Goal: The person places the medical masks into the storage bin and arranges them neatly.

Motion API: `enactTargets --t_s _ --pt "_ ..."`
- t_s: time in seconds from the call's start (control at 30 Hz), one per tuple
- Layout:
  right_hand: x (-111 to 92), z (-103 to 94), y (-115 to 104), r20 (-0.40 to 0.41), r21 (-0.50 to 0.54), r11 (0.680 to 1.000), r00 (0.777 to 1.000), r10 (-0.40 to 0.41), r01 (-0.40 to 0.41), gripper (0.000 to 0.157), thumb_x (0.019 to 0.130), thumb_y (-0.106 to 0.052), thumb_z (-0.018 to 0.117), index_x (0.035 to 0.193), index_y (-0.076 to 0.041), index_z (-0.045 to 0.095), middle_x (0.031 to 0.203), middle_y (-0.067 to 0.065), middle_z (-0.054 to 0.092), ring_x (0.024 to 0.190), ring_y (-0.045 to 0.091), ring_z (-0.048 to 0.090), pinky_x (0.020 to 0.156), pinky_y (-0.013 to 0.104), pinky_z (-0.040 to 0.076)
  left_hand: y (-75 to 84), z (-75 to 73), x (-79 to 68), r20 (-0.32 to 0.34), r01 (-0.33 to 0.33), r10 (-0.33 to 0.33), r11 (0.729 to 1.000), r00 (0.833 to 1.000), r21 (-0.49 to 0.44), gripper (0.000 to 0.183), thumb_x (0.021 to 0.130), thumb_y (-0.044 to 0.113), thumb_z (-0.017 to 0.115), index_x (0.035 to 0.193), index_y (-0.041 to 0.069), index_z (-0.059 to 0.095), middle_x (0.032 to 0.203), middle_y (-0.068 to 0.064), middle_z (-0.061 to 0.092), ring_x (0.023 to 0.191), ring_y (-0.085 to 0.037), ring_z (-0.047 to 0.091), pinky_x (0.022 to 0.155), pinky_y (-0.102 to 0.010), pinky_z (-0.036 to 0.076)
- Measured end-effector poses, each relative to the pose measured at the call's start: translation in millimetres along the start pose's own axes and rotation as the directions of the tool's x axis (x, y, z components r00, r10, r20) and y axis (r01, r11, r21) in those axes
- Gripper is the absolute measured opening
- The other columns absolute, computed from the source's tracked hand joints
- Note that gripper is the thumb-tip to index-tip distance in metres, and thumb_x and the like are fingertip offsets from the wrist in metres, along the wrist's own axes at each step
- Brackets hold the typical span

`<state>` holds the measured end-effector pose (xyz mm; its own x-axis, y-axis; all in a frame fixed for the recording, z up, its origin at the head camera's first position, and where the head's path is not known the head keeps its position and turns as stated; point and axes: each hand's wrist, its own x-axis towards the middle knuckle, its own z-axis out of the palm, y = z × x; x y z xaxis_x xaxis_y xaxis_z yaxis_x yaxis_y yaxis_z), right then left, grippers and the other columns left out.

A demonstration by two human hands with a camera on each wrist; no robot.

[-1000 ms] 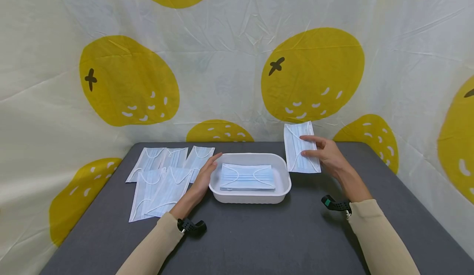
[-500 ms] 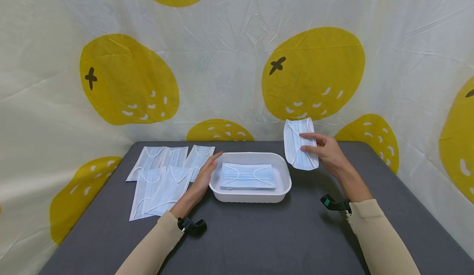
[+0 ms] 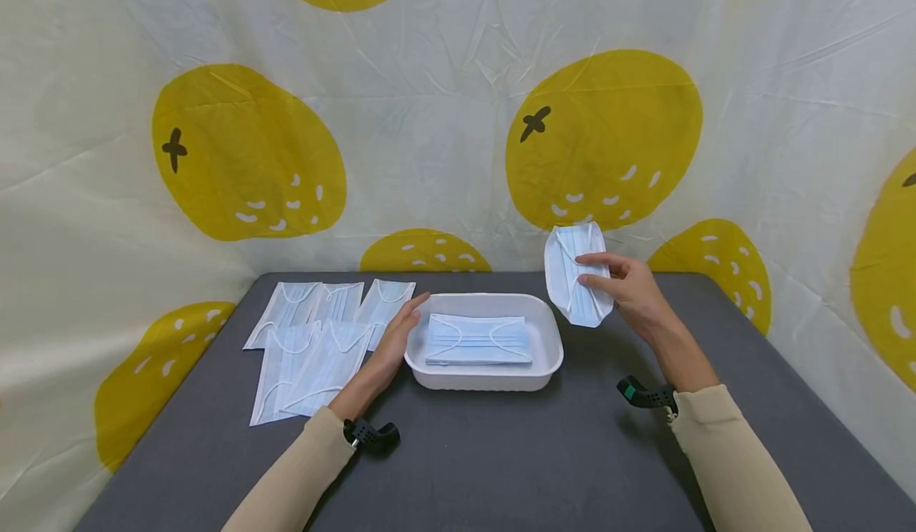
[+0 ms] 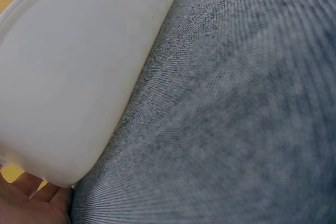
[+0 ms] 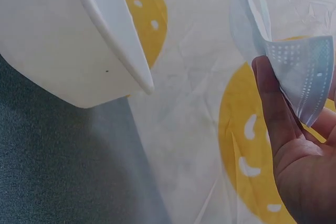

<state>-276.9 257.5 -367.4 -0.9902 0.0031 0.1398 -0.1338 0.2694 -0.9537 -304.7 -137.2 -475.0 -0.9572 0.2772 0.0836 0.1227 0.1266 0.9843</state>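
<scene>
Five pale-blue pleated masks (image 3: 282, 377) lie toward the grey tabletop's (image 3: 501, 468) far left corner. The left hand (image 3: 396, 337), fingers extended, touches the white plastic tray (image 3: 487, 380) of stacked masks (image 3: 478, 341); the right hand (image 3: 633, 289) pinches a raised pale-blue mask (image 3: 561, 281) off its right end.

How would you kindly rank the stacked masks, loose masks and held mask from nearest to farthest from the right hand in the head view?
1. Held mask: in the right hand.
2. Stacked masks: inside the white tray, left of that hand.
3. Loose masks: on the table, left of the tray.
</scene>
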Motion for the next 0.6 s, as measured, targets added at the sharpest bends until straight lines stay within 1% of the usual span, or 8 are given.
enactTargets --t_s 0.13,0.23,0.4,0.47,0.6 --pt "0 3.9 -2 0.0 0.011 1.0 1.0 -0.029 0.029 0.043 0.094 -0.021 0.077 0.132 -0.002 0.068 0.105 -0.007 0.065 0.088 0.01 0.065 0.077 0.02 0.06 -0.3 -1.0 0.1 -0.003 0.0 0.0 1.0 1.0 0.001 0.049 0.113 0.029 0.031 0.16 0.021 0.038 0.171 -0.006 0.028 0.161 -0.029 0.016 0.13 -0.059 0.004" --pt "-1 6.8 -4 0.007 0.021 0.999 0.999 -0.05 0.05 0.04 0.094 -0.018 0.077 0.13 -0.001 0.069 0.101 -0.007 0.067 0.086 0.01 0.065 0.076 0.02 0.06 -1.2 -1.3 0.3 -0.006 -0.005 0.005 1.0 1.0 0.0 0.049 0.112 0.028 0.03 0.16 0.021 0.038 0.171 -0.007 0.028 0.162 -0.029 0.015 0.13 -0.059 0.003" --pt "-4 10.3 -8 0.023 0.01 0.998 0.998 -0.059 0.059 0.041 0.096 -0.02 0.075 0.129 0.003 0.068 0.103 -0.006 0.067 0.086 0.01 0.065 0.077 0.021 0.06 -3.1 -0.9 1.8 -0.005 -0.02 0.02 1.0 1.0 -0.002 0.049 0.112 0.027 0.031 0.16 0.02 0.039 0.171 -0.007 0.028 0.162 -0.029 0.015 0.13 -0.059 0.003" --pt "-5 11.7 -9 0.029 0.004 0.998 0.997 -0.066 0.066 0.039 0.096 -0.021 0.074 0.128 0.002 0.069 0.104 -0.005 0.067 0.087 0.01 0.065 0.076 0.021 0.06 -3.9 -0.6 2.4 -0.005 -0.025 0.025 1.0 1.0 -0.004 0.049 0.112 0.026 0.031 0.16 0.019 0.039 0.171 -0.008 0.028 0.162 -0.03 0.015 0.13 -0.059 0.003" --pt "-6 15.9 -10 0.038 -0.007 0.997 0.996 -0.082 0.082 0.034 0.096 -0.02 0.074 0.123 0.001 0.072 0.1 -0.006 0.067 0.084 0.011 0.065 0.073 0.022 0.061 -4.5 -0.3 2.7 -0.008 -0.022 0.022 1.0 1.0 -0.007 0.049 0.112 0.026 0.031 0.16 0.02 0.039 0.171 -0.007 0.028 0.162 -0.029 0.015 0.13 -0.058 0.003"
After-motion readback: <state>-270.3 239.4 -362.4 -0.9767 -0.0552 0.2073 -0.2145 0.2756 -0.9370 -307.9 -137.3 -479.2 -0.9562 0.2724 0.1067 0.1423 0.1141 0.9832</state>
